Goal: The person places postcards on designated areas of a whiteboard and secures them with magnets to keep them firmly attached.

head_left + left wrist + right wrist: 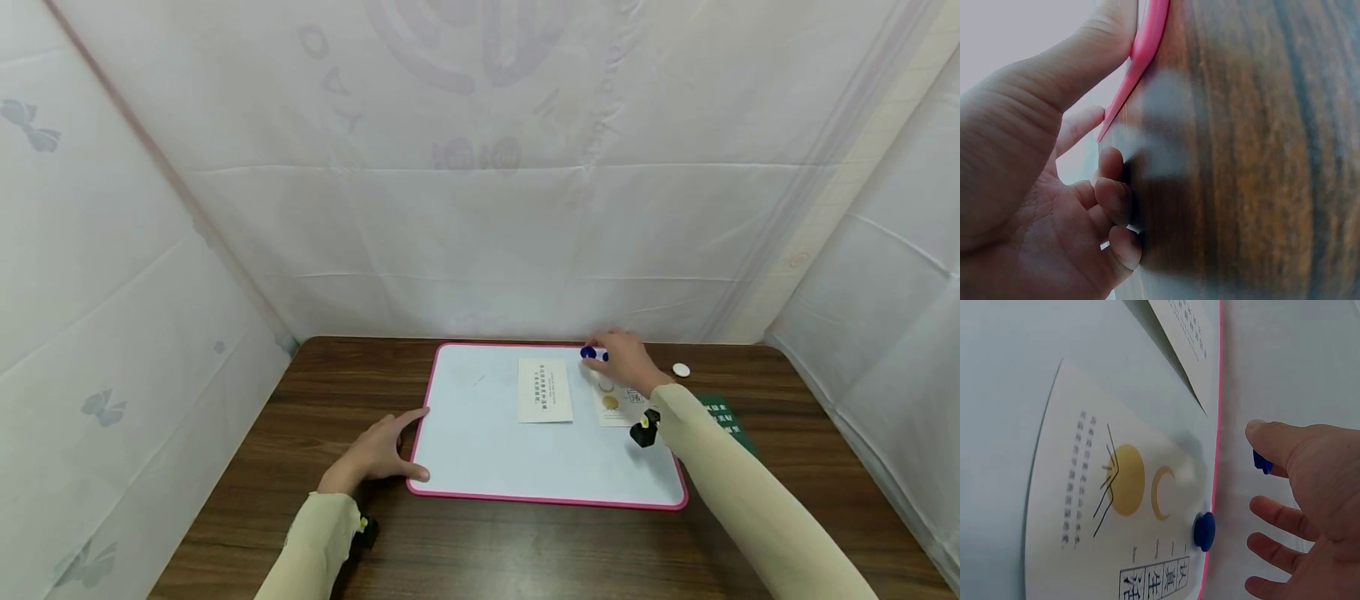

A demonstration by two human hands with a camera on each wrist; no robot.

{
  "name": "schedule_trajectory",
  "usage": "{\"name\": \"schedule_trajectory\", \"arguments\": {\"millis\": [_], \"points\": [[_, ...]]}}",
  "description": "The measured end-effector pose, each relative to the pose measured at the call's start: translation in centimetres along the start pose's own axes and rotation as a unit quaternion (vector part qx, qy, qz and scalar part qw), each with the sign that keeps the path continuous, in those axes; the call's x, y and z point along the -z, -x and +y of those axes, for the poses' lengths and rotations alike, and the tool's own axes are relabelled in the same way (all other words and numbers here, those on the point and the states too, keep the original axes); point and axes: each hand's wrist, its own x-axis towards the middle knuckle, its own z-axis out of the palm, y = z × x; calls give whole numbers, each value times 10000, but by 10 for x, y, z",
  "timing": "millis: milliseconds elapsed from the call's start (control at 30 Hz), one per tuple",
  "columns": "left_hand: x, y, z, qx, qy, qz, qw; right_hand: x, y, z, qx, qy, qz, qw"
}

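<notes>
A whiteboard (480, 450) with a pink frame lies on the wooden table. My left hand (378, 450) spans its left edge, thumb on the near corner and index finger farther up the frame. The other fingers bend loosely beside the edge in the left wrist view. Over the far right part of the board, my right hand (628, 363) pinches a blue magnet (1262, 462), partly hidden behind the thumb. A second blue magnet (1204, 531) sits on the upper edge of a printed card (1085, 487) with a yellow sun and moon. Fingers partly cover that card in the head view.
Left of the right hand, another white card (545, 392) with printed text lies on the board. A round white object (681, 370) and a green printed card (727, 421) are on the table to the right. White cloth (465, 250) hangs behind the table and along both sides.
</notes>
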Motion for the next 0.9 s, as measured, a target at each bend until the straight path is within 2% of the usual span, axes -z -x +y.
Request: {"name": "schedule_trajectory", "arguments": {"millis": [300,567,900], "points": [[-1,0,3,-32,-63,7,10000,-6,-7,-10,-30,16,-126,9999],[1,0,4,22,-4,-25,10000,-14,-18,-20,314,197,-56,9993],[-1,2,5,6,-47,4,10000,-22,-28,-31,450,244,-45,9987]]}}
